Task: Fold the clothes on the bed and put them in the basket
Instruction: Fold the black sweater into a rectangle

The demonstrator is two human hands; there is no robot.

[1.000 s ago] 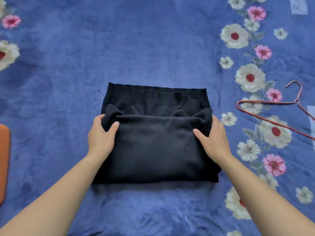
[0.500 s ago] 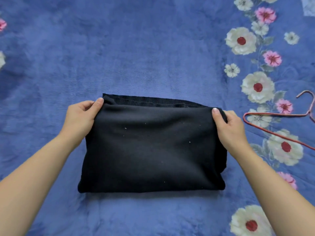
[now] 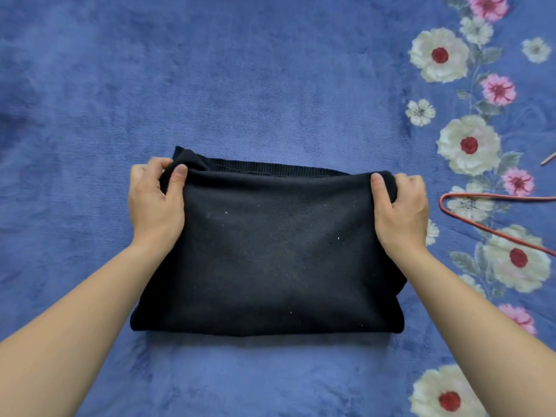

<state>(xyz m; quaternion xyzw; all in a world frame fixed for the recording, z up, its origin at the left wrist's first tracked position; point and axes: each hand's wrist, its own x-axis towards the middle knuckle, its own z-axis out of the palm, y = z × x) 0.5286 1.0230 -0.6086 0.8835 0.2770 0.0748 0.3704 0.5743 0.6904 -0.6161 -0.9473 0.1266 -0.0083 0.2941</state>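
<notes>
Bright, even, diffuse light; faint soft shadows; no glare; sharp focus centre; mild wide-angle bending at edges.

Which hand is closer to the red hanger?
Right. The right hand grips the black sweater at its far right corner, next to the red hanger. The left hand grips the far left corner, with the whole sweater between it and the hanger.

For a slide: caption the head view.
Left hand and right hand grip a folded black knit sweater on a blue floral blanket.
</notes>
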